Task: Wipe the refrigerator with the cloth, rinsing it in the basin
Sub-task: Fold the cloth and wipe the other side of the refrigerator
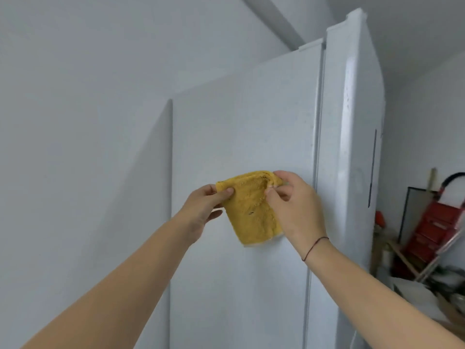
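Note:
The tall white refrigerator [241,122] fills the middle of the head view, its side panel facing me and its door edge to the right. A yellow fluffy cloth [251,210] with a few dark specks hangs in front of that panel. My left hand [203,210] pinches the cloth's upper left corner. My right hand [294,205] grips its upper right corner, a thin dark string around the wrist. The cloth hangs folded between both hands, close to the panel. No basin is in view.
A white wall [75,122] stands close on the left of the refrigerator. At the lower right are a red folding ladder [435,233], a dark framed panel [412,210] and cluttered items on a surface [427,293].

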Demonstrator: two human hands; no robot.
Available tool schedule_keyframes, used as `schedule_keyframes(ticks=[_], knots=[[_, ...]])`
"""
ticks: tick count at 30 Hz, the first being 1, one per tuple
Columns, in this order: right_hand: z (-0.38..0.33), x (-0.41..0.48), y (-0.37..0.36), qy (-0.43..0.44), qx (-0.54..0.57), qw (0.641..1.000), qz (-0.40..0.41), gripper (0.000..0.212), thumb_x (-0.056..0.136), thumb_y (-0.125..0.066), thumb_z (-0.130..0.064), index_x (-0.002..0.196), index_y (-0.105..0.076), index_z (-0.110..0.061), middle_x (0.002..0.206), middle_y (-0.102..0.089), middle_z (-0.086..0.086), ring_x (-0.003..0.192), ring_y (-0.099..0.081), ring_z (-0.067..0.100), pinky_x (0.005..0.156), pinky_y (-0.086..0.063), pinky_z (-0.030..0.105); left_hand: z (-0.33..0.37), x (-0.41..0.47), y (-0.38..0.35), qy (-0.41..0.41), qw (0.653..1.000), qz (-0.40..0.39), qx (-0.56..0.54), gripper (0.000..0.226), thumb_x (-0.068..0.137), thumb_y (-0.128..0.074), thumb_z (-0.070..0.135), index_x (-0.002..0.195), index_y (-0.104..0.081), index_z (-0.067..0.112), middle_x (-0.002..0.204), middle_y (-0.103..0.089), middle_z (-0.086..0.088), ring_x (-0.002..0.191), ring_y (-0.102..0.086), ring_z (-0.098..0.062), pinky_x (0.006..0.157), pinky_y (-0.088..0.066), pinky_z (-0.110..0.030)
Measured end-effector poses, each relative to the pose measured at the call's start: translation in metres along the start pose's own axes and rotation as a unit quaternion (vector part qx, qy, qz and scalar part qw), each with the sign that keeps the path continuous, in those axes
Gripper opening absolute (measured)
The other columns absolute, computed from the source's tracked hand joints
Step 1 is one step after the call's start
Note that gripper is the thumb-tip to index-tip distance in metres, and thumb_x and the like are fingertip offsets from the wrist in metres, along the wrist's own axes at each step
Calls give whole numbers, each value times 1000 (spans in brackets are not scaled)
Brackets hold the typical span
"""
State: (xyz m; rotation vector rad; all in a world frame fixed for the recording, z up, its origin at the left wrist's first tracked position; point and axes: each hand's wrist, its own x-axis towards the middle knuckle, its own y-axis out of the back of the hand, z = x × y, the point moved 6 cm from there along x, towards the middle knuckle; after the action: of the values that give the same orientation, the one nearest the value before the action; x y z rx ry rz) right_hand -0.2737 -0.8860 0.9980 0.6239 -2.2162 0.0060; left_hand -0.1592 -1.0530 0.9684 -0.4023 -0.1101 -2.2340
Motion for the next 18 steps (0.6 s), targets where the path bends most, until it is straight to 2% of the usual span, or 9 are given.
schedule_keyframes(ticks=[3, 6, 8, 10, 12, 13, 15, 16, 18], knots=[[-15, 13, 9, 116, -115, 984, 69, 42, 88, -58, -22, 130, -52, -24, 101, -66, -9, 103, -61, 13, 95, -47, 38, 4, 25, -27, -16, 998, -56, -20, 25, 84, -71, 32, 102, -67, 15, 93, -72, 6, 91, -65, -12, 86, -47, -29], [-25, 21, 3, 225, -319, 910, 140, 62, 84, -50, -37, 141, -40, -15, 114, -61, 1, 114, -53, 24, 113, -22, 46, 8, 42, -45, -36, 995, -90, -11, 38, 84, -71, 37, 109, -69, 10, 96, -73, 1, 92, -66, -14, 87, -48, -28], [-23, 27, -6, 237, -428, 853, 180, 75, 82, -47, -45, 147, -30, -11, 119, -55, 7, 119, -48, 28, 116, -9, 50, 10, 53, -53, -62, 992, -107, 16, 41, 84, -70, 40, 105, -69, 5, 99, -73, -5, 95, -67, -17, 85, -48, -26], [-15, 35, -14, 227, -497, 816, 189, 83, 82, -52, -49, 150, -24, -11, 129, -50, 12, 131, -39, 33, 117, -3, 54, 14, 62, -59, -95, 989, -101, 43, 39, 83, -71, 39, 96, -68, 3, 89, -69, -5, 86, -63, -16, 76, -45, -21], [-4, 42, -19, 213, -552, 786, 179, 85, 82, -55, -51, 152, -21, -15, 137, -44, 14, 139, -29, 37, 116, 0, 57, 20, 69, -61, -153, 983, -69, 74, 36, 80, -74, 39, 88, -67, 4, 78, -59, 1, 75, -53, -12, 66, -40, -16], [2, 44, -20, 208, -575, 772, 175, 84, 83, -54, -53, 152, -21, -19, 142, -41, 14, 141, -25, 39, 116, 2, 57, 22, 73, -58, -199, 974, -37, 104, 36, 78, -75, 42, 88, -67, 8, 80, -56, 5, 76, -50, -11, 66, -39, -14], [10, 49, -21, 193, -616, 744, 170, 78, 86, -49, -58, 152, -21, -26, 152, -30, 13, 143, -17, 42, 115, 5, 59, 24, 82, -47, -283, 940, 54, 184, 47, 75, -72, 56, 105, -62, 22, 103, -51, 9, 95, -48, -10, 85, -38, -20], [10, 52, -20, 184, -633, 732, 175, 74, 88, -45, -60, 151, -22, -29, 155, -25, 13, 144, -13, 42, 115, 5, 60, 25, 86, -40, -305, 922, 95, 220, 57, 76, -66, 63, 118, -55, 26, 118, -46, 8, 109, -44, -12, 97, -34, -28], [7, 59, -16, 178, -648, 717, 183, 71, 90, -38, -62, 151, -23, -29, 158, -19, 12, 145, -9, 41, 115, 4, 60, 21, 94, -24, -329, 896, 144, 263, 70, 82, -56, 65, 139, -41, 27, 144, -32, 0, 132, -31, -19, 110, -21, -40]])
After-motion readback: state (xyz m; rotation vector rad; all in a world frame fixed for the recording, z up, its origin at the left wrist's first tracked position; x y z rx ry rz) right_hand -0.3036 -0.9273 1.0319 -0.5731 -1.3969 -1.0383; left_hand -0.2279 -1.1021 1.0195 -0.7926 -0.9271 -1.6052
